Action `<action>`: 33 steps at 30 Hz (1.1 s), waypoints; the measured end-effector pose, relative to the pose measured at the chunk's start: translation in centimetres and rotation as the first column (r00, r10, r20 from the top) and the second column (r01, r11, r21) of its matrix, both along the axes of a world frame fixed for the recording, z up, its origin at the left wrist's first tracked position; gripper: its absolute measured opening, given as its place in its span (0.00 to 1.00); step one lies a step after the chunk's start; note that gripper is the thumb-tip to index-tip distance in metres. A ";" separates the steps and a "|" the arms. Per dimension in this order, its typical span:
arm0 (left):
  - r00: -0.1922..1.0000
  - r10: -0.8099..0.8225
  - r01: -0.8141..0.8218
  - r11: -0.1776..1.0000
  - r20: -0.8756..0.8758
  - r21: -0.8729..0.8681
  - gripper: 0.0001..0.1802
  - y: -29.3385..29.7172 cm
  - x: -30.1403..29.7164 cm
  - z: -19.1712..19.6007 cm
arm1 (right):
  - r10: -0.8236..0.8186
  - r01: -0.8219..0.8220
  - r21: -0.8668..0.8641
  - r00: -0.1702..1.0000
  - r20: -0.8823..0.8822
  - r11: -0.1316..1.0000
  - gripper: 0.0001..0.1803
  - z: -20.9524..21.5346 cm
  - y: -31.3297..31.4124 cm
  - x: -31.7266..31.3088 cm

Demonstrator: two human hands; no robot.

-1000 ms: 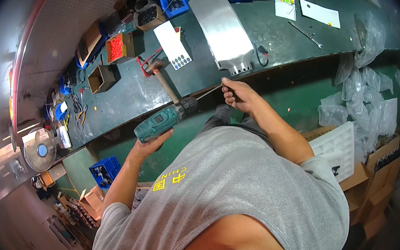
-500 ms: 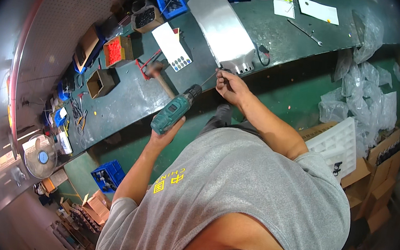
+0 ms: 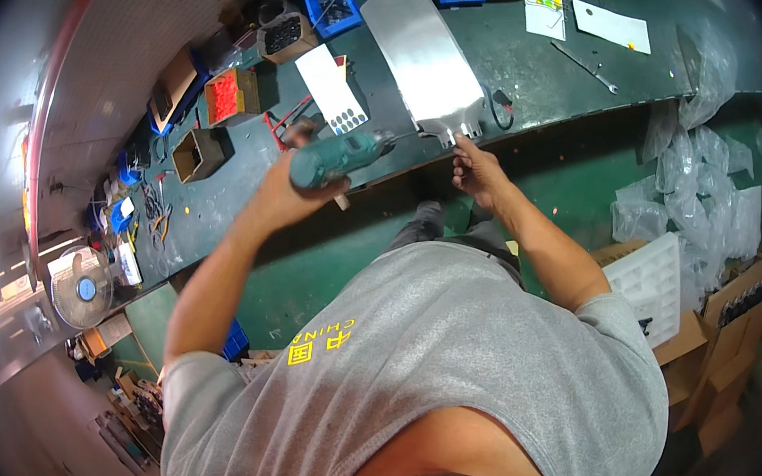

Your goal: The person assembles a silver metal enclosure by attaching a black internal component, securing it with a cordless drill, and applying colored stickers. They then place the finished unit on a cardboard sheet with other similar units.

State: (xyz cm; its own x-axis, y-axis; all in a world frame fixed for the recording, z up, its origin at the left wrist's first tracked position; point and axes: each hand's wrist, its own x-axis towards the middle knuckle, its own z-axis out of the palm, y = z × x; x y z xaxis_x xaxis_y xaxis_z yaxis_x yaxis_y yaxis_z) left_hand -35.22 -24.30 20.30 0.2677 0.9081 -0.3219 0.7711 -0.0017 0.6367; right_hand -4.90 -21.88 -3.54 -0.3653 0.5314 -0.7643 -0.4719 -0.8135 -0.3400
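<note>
The left hand [image 3: 298,180] has its fingers closed tightly around the grip of a green cordless power drill [image 3: 343,155], and it holds the drill raised at the near edge of the dark green tabletop [image 3: 554,69]. The long axis of the drill runs from the hand toward the right and slightly up, so its front end points at the near end of a long, shiny sheet-metal plate [image 3: 427,58] that lies flat on the tabletop. This plate stretches away from the person, and its notched near end reaches the tabletop edge. The right hand [image 3: 479,174] is just at that near end; its fingers are bent and seem to pinch or touch the plate edge, but whether they hold something small I cannot tell. So the drill tip comes to the plate from the left, and the right hand is on the right of the same spot, the nearer of the two. Behind the drill lies a white card with rows of dark dots [image 3: 333,89], and farther left an open red-filled cardboard box [image 3: 230,94].
</note>
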 end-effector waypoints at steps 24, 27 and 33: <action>0.988 -0.033 -0.010 0.961 -0.152 -0.275 0.22 7.0 6.9 3.1 | 0.108 -0.152 0.203 0.971 0.213 0.967 0.26 -1.6 2.1 1.9; 0.989 -0.028 -0.005 0.976 -0.146 -0.217 0.22 6.3 6.8 3.2 | 0.137 -0.186 0.217 0.966 0.221 0.958 0.25 -1.2 1.9 1.9; 0.994 -0.069 0.048 0.974 -0.090 -0.221 0.24 6.7 4.0 0.5 | 0.216 -0.264 0.187 0.946 0.242 0.946 0.25 -0.3 2.3 2.2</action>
State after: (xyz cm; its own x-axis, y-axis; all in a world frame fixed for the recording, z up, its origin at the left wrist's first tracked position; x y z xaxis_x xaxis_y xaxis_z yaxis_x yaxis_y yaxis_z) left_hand -31.25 -17.62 20.82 0.2764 0.7965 -0.5378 0.8317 0.0821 0.5491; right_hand -2.66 -19.57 -3.87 -0.3419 0.6077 -0.7168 -0.1679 -0.7900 -0.5897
